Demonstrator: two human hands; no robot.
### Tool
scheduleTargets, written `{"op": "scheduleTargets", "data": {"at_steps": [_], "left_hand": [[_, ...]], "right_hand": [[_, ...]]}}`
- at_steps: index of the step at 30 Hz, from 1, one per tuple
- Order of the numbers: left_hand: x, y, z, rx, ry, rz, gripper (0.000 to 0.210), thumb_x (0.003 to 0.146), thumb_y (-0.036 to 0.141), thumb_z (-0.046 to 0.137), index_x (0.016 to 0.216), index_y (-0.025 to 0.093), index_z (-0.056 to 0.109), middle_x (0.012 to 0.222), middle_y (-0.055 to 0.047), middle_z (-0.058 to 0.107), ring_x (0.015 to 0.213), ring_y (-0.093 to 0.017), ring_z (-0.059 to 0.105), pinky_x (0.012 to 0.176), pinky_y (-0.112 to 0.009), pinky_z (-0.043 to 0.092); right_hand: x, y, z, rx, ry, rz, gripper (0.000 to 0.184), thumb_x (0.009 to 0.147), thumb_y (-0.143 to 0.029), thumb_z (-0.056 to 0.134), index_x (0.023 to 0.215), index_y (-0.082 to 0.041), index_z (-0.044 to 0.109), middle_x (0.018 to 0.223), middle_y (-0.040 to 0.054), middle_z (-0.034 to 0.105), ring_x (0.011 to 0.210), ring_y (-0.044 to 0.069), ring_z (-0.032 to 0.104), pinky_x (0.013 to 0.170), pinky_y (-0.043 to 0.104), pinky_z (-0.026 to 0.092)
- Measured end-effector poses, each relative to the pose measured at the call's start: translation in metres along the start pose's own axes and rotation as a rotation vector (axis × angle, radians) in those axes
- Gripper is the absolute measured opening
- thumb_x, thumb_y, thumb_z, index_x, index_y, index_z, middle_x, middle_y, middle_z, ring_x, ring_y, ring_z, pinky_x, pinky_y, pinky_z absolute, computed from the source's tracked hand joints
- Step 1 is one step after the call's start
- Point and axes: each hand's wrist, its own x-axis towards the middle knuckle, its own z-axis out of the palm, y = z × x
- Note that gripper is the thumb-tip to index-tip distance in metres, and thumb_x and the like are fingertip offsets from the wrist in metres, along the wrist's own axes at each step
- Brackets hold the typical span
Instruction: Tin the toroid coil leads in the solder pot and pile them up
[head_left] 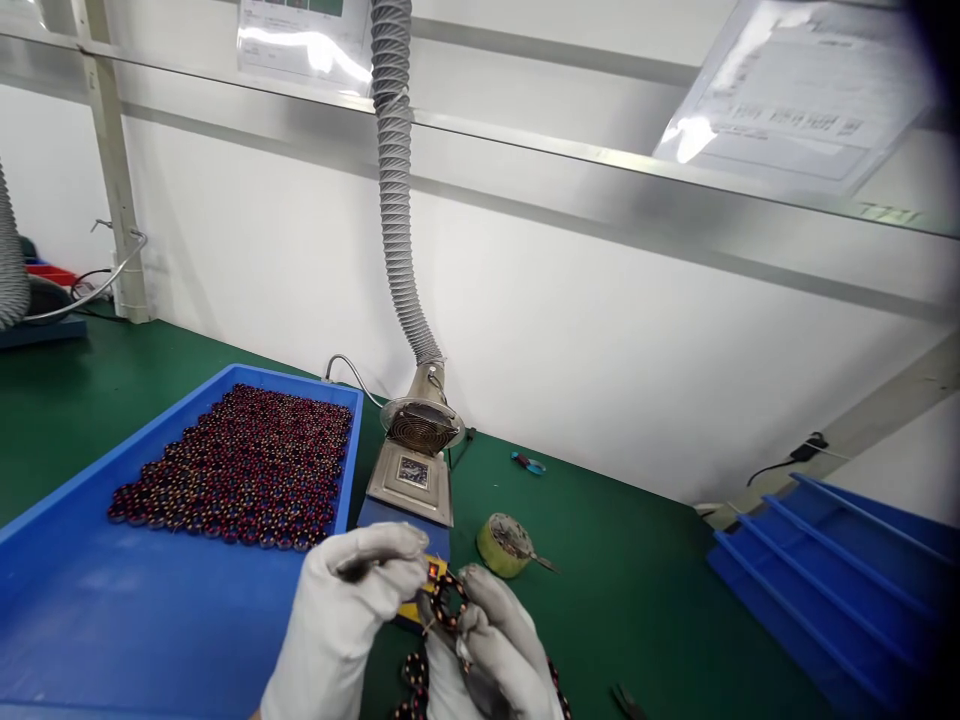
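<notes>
A small dark ring-shaped wire-wound coil (450, 603) with copper-coloured spots is gripped between the fingers and thumb of my gloved right hand (504, 640). A dark tool-like piece (484, 690) shows under that hand; its kind is unclear. To the coil's left, my gloved left hand (352, 590) has its fingers curled together, their tips close to the ring. Whatever those fingers pinch is hidden or too fine to see. More wound coils (414, 670) lie on the bench just below, partly covered by my hands. Behind the hands is a blue device with a yellow front (409, 612) and a small lit orange switch.
A blue tray (172, 600) holds many packed coils at left. A metal-topped pot (412, 470) sits under a grey extraction hose (394, 180). Right of it are a yellow-green tin (501, 548) with a spatula, and blue-handled cutters (528, 463). Stacked blue trays (840, 590) stand at right.
</notes>
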Motion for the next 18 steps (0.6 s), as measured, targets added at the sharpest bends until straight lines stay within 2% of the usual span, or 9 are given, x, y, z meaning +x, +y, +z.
{"op": "scheduleTargets", "data": {"at_steps": [2, 5, 8, 10, 14, 18], "left_hand": [[0.001, 0.005, -0.004, -0.030, 0.003, 0.019, 0.013, 0.051, 0.013, 0.070, 0.064, 0.018, 0.072, 0.071, -0.005, 0.072, 0.061, -0.016, 0.062, 0.056, -0.022, 0.050], [0.001, 0.014, -0.004, 0.044, -0.118, -0.066, 0.026, 0.051, 0.012, 0.072, 0.076, 0.018, 0.073, 0.072, -0.003, 0.071, 0.055, -0.012, 0.059, 0.047, -0.018, 0.046], [-0.003, 0.016, 0.000, 0.058, -0.185, -0.161, 0.019, 0.059, 0.015, 0.072, 0.077, 0.019, 0.072, 0.072, -0.001, 0.071, 0.060, -0.010, 0.060, 0.055, -0.015, 0.047], [-0.004, 0.014, 0.002, 0.017, -0.168, -0.177, 0.014, 0.063, 0.016, 0.072, 0.076, 0.020, 0.071, 0.075, 0.000, 0.072, 0.069, -0.010, 0.063, 0.064, -0.014, 0.049], [0.001, 0.014, 0.000, -0.063, -0.107, -0.124, 0.015, 0.061, 0.019, 0.075, 0.076, 0.019, 0.071, 0.074, -0.001, 0.073, 0.070, -0.011, 0.065, 0.067, -0.014, 0.051], [0.010, 0.021, -0.013, -0.169, 0.096, -0.006, 0.024, 0.056, 0.028, 0.079, 0.078, 0.022, 0.071, 0.073, 0.001, 0.074, 0.073, -0.012, 0.067, 0.071, -0.013, 0.051]], "right_hand": [[0.001, -0.001, 0.001, 0.020, 0.007, 0.019, 0.029, 0.067, 0.000, 0.066, 0.086, -0.021, 0.057, 0.101, 0.0049, 0.063, 0.093, 0.022, 0.062, 0.075, 0.037, 0.054], [0.001, -0.004, 0.003, 0.044, 0.045, 0.043, 0.027, 0.067, 0.001, 0.064, 0.081, -0.021, 0.056, 0.099, 0.0041, 0.065, 0.092, 0.022, 0.062, 0.075, 0.038, 0.054], [0.000, -0.006, 0.004, 0.063, 0.020, 0.044, 0.030, 0.066, 0.005, 0.060, 0.082, -0.021, 0.057, 0.098, 0.0039, 0.065, 0.094, 0.022, 0.061, 0.077, 0.039, 0.053], [0.000, -0.006, 0.005, 0.074, -0.013, 0.031, 0.033, 0.064, 0.006, 0.060, 0.082, -0.021, 0.058, 0.098, 0.0036, 0.065, 0.094, 0.022, 0.061, 0.076, 0.037, 0.053], [0.001, -0.006, 0.008, 0.084, 0.013, 0.066, 0.029, 0.066, 0.003, 0.062, 0.080, -0.022, 0.057, 0.095, 0.0032, 0.065, 0.087, 0.020, 0.063, 0.073, 0.038, 0.054], [0.002, -0.009, 0.008, 0.130, -0.042, 0.181, 0.024, 0.069, -0.004, 0.064, 0.082, -0.023, 0.056, 0.095, 0.0050, 0.065, 0.089, 0.022, 0.064, 0.072, 0.040, 0.054]]}}
